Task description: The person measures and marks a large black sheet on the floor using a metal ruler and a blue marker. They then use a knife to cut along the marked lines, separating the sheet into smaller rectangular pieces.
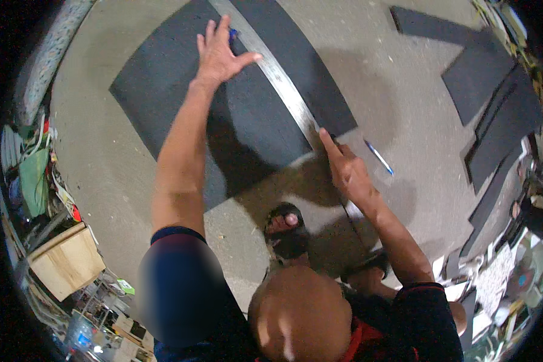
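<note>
A large dark grey sheet [253,114] lies on the floor before me, with a long metal straightedge [277,78] across it. My left hand [218,57] is open on the sheet's far part, fingers spread, its thumb reaching onto the straightedge. Close by its fingers, a small blue thing [233,33] sits at the straightedge's edge. My right hand [349,172] is at the straightedge's near end, its index finger stretched forward and the other fingers curled. Something dark shows under those fingers, mostly hidden; I cannot make out its kind.
A blue and white pen [378,157] lies on the concrete floor to the right. Several dark offcuts [482,78] are strewn farther right. My sandalled foot [286,229] is just below the sheet's near edge. A wooden box [66,259] and clutter stand at the left.
</note>
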### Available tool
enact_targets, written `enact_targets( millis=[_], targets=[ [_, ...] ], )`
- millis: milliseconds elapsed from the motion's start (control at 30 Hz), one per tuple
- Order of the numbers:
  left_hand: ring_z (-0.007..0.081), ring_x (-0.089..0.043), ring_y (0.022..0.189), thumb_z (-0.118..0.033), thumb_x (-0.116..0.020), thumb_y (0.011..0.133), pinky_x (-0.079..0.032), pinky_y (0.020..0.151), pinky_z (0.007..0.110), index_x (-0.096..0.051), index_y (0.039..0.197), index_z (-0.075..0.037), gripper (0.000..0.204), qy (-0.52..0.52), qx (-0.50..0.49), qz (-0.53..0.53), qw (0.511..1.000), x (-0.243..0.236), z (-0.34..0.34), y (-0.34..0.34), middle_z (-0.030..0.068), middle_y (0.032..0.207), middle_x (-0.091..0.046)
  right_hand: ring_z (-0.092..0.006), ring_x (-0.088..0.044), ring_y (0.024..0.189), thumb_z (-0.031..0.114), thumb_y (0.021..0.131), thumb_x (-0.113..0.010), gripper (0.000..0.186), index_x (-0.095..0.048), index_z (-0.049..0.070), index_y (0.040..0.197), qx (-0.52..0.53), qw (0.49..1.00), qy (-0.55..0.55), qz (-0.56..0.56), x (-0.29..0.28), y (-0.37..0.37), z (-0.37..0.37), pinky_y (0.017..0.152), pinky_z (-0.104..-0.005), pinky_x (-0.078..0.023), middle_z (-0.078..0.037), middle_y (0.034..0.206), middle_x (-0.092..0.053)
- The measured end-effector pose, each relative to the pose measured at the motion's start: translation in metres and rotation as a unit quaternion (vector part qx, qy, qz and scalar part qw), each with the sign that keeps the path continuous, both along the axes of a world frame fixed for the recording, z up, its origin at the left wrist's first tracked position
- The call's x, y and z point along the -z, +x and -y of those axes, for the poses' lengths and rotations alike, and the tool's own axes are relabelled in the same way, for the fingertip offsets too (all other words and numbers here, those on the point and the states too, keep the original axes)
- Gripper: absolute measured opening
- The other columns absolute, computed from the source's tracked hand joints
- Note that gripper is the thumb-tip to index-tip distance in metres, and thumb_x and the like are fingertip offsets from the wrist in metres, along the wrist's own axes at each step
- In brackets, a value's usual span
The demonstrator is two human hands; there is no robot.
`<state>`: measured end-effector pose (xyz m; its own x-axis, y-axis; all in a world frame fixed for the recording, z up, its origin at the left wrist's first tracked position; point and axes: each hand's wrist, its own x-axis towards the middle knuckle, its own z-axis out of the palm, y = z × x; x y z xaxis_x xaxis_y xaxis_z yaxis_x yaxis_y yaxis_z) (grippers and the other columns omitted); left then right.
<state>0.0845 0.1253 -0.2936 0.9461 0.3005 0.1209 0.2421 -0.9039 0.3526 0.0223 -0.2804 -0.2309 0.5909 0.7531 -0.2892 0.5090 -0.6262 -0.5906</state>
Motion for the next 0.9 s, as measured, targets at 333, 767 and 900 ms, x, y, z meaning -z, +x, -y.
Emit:
enact_targets(
  millis=[333, 767, 900],
  targets=[
    [0.0359, -0.016, 0.155, -0.072, -0.082, 0.064, -0.007, 0.125, 0.058, -0.021, 0.16, -0.003, 0.133, -0.001, -0.004, -0.04, 0.999, -0.004, -0.002, 0.004, 0.0227, 0.157, -0.041, -0.0406, -0.071, 0.082, -0.003, 0.087, -0.06, 0.076, -0.037, 0.017, 0.157, 0.023, 0.997, -0.069, -0.018, -0.022, -0.133, 0.209, 0.063, -0.0453, -0.06, -0.024, 0.117, -0.064],
    [0.0429, -0.027, 0.15, -0.042, -0.062, 0.096, -0.018, 0.121, 0.063, -0.035, 0.148, 0.007, 0.076, 0.004, -0.083, 0.007, 0.997, -0.014, 0.119, -0.083, 0.023, 0.158, -0.036, -0.0414, -0.065, 0.1, 0.009, 0.091, -0.069, 0.048, -0.058, 0.004, 0.137, 0.196, 0.891, -0.01, 0.409, -0.028, 0.041, 0.125, 0.086, -0.0487, -0.054, -0.024, 0.119, -0.064],
    [0.0416, -0.031, 0.149, -0.039, -0.061, 0.097, -0.02, 0.121, 0.061, -0.043, 0.143, 0.007, 0.068, -0.014, -0.091, 0.034, 0.995, -0.015, 0.119, -0.082, 0.0213, 0.155, -0.042, -0.0422, -0.069, 0.093, 0.029, 0.09, -0.073, 0.045, -0.065, 0.004, 0.125, 0.296, 0.936, 0.031, 0.189, -0.019, 0.055, -0.016, 0.083, -0.048, -0.056, -0.021, 0.107, -0.07]
  ],
)
